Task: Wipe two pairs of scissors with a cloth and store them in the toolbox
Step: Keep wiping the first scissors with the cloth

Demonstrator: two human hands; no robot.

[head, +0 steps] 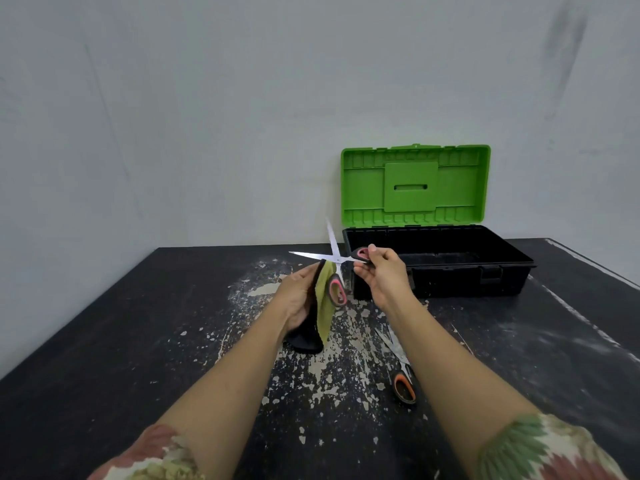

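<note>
Right hand (379, 275) has a pinch grip on one handle loop of the pink-handled scissors (337, 261), blades splayed wide open in midair above the bench (138, 341). Left hand (298, 299) curls round the cloth (323, 299), green w/ a dark side, pressed up near the pivot; other loop hangs by it. Steel's stiff, prob slick, edges sharp, so I'd keep fabric btwn fingers and blade and hold by the loops only. Cloth's soft, floppy, light. Orange-handled scissors (403, 386) lie on bench by my right forearm, untouched. Toolbox (440, 265) sits open behind, green lid up.
</note>
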